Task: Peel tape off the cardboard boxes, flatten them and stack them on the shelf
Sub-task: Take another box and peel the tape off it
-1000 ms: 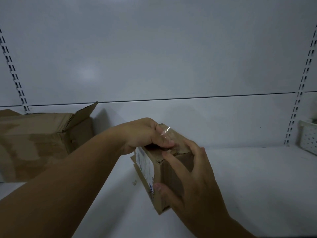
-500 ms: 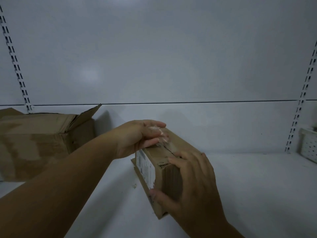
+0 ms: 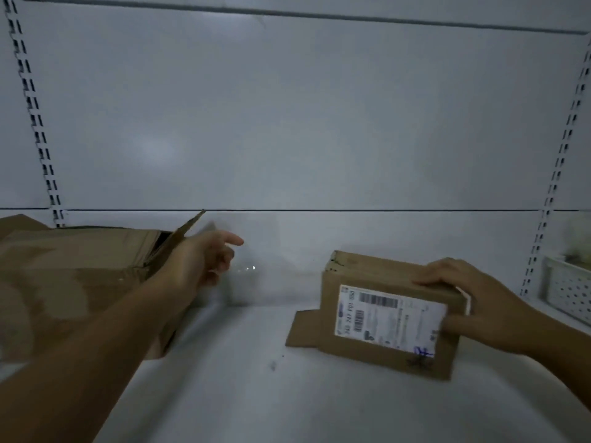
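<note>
A small cardboard box (image 3: pixel 377 276) with a white shipping label (image 3: pixel 388 316) stands on the white shelf (image 3: pixel 287 398), right of centre, with one flap lying flat at its left. My right hand (image 3: pixel 479 302) grips its right end, fingers over the top edge and thumb on the labelled face. My left hand (image 3: pixel 200 263) is out to the left by the large box's flap, index finger pointing and the other fingers curled. A blurred strip of clear tape (image 3: pixel 246 279) hangs at those fingers; they seem to pinch it.
A large open cardboard box (image 3: pixel 73 276) lies on its side at the shelf's left end, its flap raised. A white perforated basket (image 3: pixel 569 292) sits at the far right. Slotted uprights (image 3: pixel 35 123) run up the back wall on both sides.
My left hand pulled the clear tape off the small box and swung left toward the large box. My right hand turned the small box label-forward and shifted it right.
</note>
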Available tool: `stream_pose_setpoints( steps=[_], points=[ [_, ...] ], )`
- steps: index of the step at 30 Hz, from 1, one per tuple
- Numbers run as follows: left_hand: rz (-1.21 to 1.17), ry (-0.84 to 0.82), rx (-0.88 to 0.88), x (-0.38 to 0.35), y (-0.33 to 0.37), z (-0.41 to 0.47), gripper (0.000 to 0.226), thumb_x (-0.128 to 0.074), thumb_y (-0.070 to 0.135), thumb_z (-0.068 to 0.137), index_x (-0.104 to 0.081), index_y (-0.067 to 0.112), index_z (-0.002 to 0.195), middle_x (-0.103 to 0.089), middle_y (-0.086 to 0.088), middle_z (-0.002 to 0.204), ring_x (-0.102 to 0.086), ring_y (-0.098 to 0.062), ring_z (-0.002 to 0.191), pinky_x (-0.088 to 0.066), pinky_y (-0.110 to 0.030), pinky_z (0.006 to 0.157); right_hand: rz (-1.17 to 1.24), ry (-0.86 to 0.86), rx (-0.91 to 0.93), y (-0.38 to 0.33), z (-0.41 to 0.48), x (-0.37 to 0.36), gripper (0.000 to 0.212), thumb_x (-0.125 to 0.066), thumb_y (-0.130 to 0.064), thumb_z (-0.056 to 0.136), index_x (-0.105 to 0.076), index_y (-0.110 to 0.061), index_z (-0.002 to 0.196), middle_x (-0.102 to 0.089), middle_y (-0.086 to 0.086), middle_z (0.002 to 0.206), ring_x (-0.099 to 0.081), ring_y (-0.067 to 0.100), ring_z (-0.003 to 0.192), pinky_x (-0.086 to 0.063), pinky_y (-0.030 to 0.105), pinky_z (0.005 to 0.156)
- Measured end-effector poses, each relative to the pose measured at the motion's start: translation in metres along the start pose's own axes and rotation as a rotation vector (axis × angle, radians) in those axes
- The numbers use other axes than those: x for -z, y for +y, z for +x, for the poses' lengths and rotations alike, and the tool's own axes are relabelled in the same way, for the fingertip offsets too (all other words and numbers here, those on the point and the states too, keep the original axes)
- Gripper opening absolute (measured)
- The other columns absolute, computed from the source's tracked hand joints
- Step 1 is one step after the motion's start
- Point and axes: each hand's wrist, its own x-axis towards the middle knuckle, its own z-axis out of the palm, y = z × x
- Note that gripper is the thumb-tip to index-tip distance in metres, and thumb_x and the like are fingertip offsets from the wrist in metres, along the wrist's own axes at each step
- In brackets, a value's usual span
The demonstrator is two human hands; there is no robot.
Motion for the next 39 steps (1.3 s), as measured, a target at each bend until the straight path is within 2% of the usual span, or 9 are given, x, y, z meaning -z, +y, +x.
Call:
stream_pose_setpoints(
  steps=[6,9,11,13,17,22,25,30,39],
  points=[
    [0.376,-0.324,0.053,-0.027,-0.065,-0.019,0.03,-0.057,0.019,0.079,-0.064,0.032,0.105,-0.067,0.002,0.108,-0.058,-0.015,0.081,-0.041,-0.023,0.06,0.069,0.079,-0.149,0.0,0.001,-0.016,0.05,-0.065,0.013,0.066,-0.057,-0.028,0.094,-0.055,-0.007,0.11,-0.056,0.008,0.099,-0.053,0.024,0.062],
    [0.385,-0.308,-0.018,-0.039,-0.078,-0.023,0.027,-0.06,0.009,0.078,-0.07,0.028,0.095,-0.073,0.001,0.096,-0.063,-0.007,0.085,-0.043,-0.016,0.073,0.113,0.182,-0.208,-0.006,-0.003,-0.024,0.049,-0.059,0.017,0.067,-0.06,-0.025,0.091,-0.058,-0.008,0.107,-0.054,-0.002,0.096,-0.049,0.016,0.058],
    [0.313,-0.268,-0.062,-0.037,-0.076,-0.023,0.038,-0.052,-0.006,0.08,-0.073,0.025,0.074,-0.071,0.013,0.066,-0.057,0.006,0.059,-0.04,-0.007,0.058,0.139,0.228,-0.255,-0.01,-0.003,-0.026,0.049,-0.055,0.019,0.068,-0.06,-0.026,0.086,-0.059,-0.01,0.104,-0.054,-0.003,0.095,-0.049,0.018,0.061],
    [0.252,-0.198,-0.091,-0.03,-0.074,-0.025,0.04,-0.052,-0.001,0.075,-0.068,0.026,0.05,-0.061,0.013,0.048,-0.049,0.002,0.045,-0.036,-0.012,0.047,0.149,0.259,-0.291,-0.013,-0.001,-0.027,0.049,-0.052,0.021,0.069,-0.061,-0.026,0.083,-0.06,-0.009,0.104,-0.054,0.002,0.095,-0.049,0.023,0.066],
    [0.056,-0.003,-0.155,-0.015,-0.074,-0.027,0.045,-0.052,-0.006,0.076,-0.061,0.02,0.042,-0.056,0.009,0.051,-0.049,-0.015,0.061,-0.041,-0.026,0.058,0.162,0.269,-0.334,-0.02,0.0,-0.029,0.047,-0.049,0.023,0.069,-0.063,-0.02,0.084,-0.061,-0.002,0.109,-0.054,0.018,0.105,-0.051,0.027,0.069],
    [0.061,-0.086,-0.241,-0.023,-0.067,-0.04,0.048,-0.052,-0.008,0.08,-0.068,0.027,0.051,-0.065,0.016,0.062,-0.057,-0.001,0.067,-0.046,-0.015,0.065,-0.073,0.267,-0.461,-0.045,0.012,-0.016,0.03,-0.052,-0.001,0.085,-0.069,-0.016,0.105,-0.045,0.002,0.142,-0.035,0.021,0.134,-0.03,0.04,0.107],
    [0.081,-0.157,-0.313,-0.03,-0.063,-0.048,0.042,-0.052,-0.012,0.08,-0.068,0.022,0.059,-0.066,0.008,0.068,-0.057,0.002,0.065,-0.045,-0.01,0.064,-0.14,0.421,-0.242,-0.091,0.024,-0.02,0.035,-0.046,-0.028,0.088,-0.062,-0.023,0.119,-0.045,-0.015,0.136,-0.035,0.001,0.126,-0.028,0.031,0.104],
    [0.142,-0.254,-0.432,-0.033,-0.054,-0.062,0.027,-0.059,-0.006,0.082,-0.072,0.017,0.077,-0.069,0.001,0.08,-0.061,-0.007,0.073,-0.049,-0.018,0.068,-0.239,-0.049,-0.034,-0.144,0.035,-0.071,0.043,-0.055,-0.046,0.085,-0.053,-0.036,0.127,-0.056,-0.023,0.112,-0.048,-0.007,0.092,-0.036,0.011,0.075],
    [0.479,-0.312,-0.752,-0.053,-0.029,-0.082,0.063,-0.076,0.011,0.071,-0.054,0.055,0.11,-0.065,0.018,0.089,-0.059,-0.002,0.085,-0.044,-0.007,0.071,-0.112,-0.193,-0.043,-0.128,0.01,-0.007,0.021,-0.054,-0.028,0.091,-0.07,-0.033,0.078,-0.062,-0.018,0.063,-0.055,0.002,0.062,-0.039,0.019,0.056]
  ],
)
